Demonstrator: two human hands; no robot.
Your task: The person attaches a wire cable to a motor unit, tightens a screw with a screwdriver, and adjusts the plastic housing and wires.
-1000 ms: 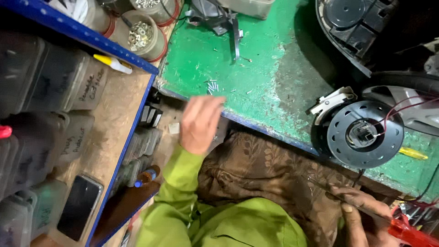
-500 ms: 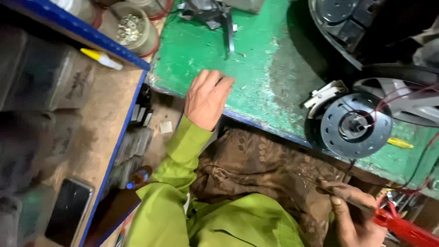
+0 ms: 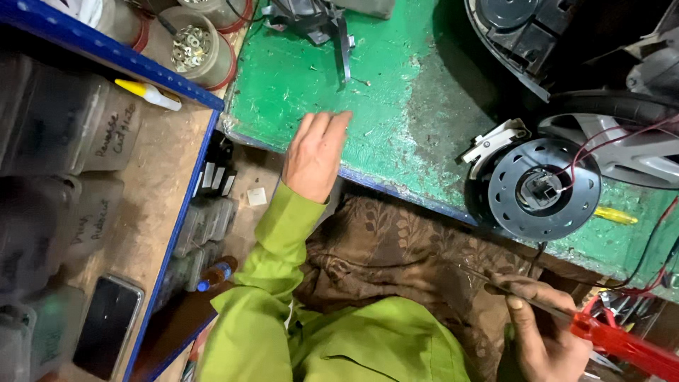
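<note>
My left hand lies flat with fingers together on the near edge of the green workbench, holding nothing. The green sleeve runs down from it to my lap. My right hand is low at the right, closed around a tool with a red handle and a thin metal shaft pointing left. A round black motor housing with red wires sits on the bench edge, above my right hand.
A blue-framed shelf at left carries labelled plastic boxes, a jar of washers, a white and yellow tube and a dark phone. A black metal bracket lies at the bench's far side. A yellow-handled tool lies at right.
My left hand has slid a little further onto the bench. The right hand with the red tool has stayed low at the right. The view has shifted slightly.
</note>
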